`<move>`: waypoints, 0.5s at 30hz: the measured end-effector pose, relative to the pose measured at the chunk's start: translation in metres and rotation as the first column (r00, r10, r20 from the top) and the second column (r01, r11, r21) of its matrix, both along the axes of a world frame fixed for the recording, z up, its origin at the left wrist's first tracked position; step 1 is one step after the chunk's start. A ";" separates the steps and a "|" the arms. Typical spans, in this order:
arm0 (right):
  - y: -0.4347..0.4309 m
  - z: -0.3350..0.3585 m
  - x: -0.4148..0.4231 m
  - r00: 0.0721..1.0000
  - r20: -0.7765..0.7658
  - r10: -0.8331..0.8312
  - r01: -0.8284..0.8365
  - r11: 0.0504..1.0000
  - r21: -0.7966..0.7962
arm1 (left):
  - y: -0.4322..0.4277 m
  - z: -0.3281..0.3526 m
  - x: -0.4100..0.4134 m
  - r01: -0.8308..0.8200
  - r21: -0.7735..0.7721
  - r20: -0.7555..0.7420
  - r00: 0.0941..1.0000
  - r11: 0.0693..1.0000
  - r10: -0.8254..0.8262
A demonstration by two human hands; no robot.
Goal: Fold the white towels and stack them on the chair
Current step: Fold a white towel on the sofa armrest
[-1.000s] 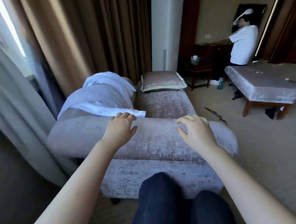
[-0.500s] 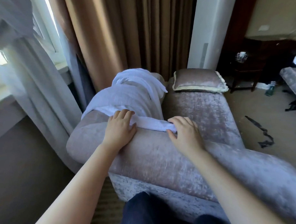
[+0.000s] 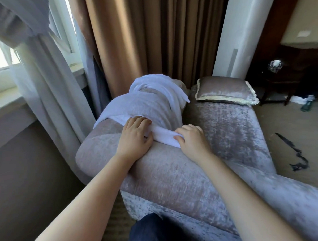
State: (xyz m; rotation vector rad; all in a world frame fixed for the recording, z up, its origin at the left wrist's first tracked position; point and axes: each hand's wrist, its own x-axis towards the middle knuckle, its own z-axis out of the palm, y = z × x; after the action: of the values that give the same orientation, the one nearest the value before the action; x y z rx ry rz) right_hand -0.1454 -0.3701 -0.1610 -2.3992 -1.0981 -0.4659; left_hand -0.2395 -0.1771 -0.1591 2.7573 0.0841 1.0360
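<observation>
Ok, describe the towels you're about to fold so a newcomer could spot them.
Start at the grey velvet chair in front of the brown curtains. On its arm nearest the window lie the towels, bunched and draped over. They are the only white cloth on the chair; the cushion beside them is grey with pale trim.

A heavy brown curtain is hanging in deep folds along the back, and a sheer white curtain is draping down in front of the bright window and its pale sill on the left. A tall white column unit is standing just right of the brown curtain. Below it a velvet cushion with cream trim is lying flat. Further right, a dark wooden table is standing on the beige carpet, carrying a small blurred glassy object. A black strip is lying crumpled on the carpet.
</observation>
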 end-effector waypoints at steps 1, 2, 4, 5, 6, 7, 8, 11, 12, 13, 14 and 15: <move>-0.002 0.000 -0.004 0.998 0.063 -0.001 -0.001 1.000 0.029 | -0.001 0.000 0.000 0.001 0.009 0.023 1.000 1.000 -0.001; -0.005 0.001 -0.008 0.991 0.131 0.000 -0.008 0.998 0.060 | -0.001 0.000 0.000 0.002 0.014 0.044 0.999 1.000 -0.003; -0.011 0.001 -0.019 0.971 0.240 0.006 -0.029 0.995 0.093 | -0.003 -0.001 -0.001 0.001 0.012 0.068 0.998 1.000 -0.002; -0.014 0.000 -0.025 0.962 0.274 0.009 -0.040 0.993 0.108 | -0.003 -0.002 -0.002 -0.001 0.007 0.072 0.997 1.000 0.000; -0.016 0.000 -0.030 0.955 0.298 0.011 -0.050 0.991 0.125 | -0.003 -0.002 -0.003 -0.002 0.003 0.073 0.997 1.000 0.002; -0.018 -0.001 -0.035 0.948 0.319 0.009 -0.058 0.988 0.144 | -0.004 -0.002 -0.004 -0.002 -0.002 0.069 0.998 1.000 0.002; -0.021 -0.002 -0.040 0.940 0.340 0.004 -0.062 0.985 0.161 | -0.006 -0.001 -0.006 0.000 -0.006 0.062 0.998 1.000 0.000; -0.037 -0.009 -0.052 0.915 0.402 -0.014 -0.067 0.980 0.187 | -0.013 -0.001 -0.014 0.072 0.017 0.037 0.997 0.997 -0.072; -0.044 -0.011 -0.055 0.909 0.416 -0.017 -0.066 0.980 0.186 | -0.014 -0.002 -0.018 0.126 0.031 0.019 0.992 0.992 -0.126; -0.050 -0.013 -0.055 0.904 0.427 -0.020 -0.063 0.982 0.180 | -0.014 -0.001 -0.022 0.186 0.034 -0.011 0.982 0.982 -0.186; -0.056 -0.015 -0.056 0.904 0.427 -0.016 -0.062 0.984 0.169 | -0.013 0.003 -0.025 0.239 0.006 -0.045 0.970 0.971 -0.238; -0.059 -0.015 -0.055 0.908 0.418 -0.011 -0.061 0.986 0.158 | -0.010 0.010 -0.026 0.261 -0.054 -0.070 0.962 0.964 -0.265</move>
State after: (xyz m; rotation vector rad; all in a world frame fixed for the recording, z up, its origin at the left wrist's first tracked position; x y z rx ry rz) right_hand -0.2007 -0.4288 -0.1761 -2.1867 -1.2058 -1.0590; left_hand -0.2656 -0.1873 -0.1487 2.6736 -0.2398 0.8481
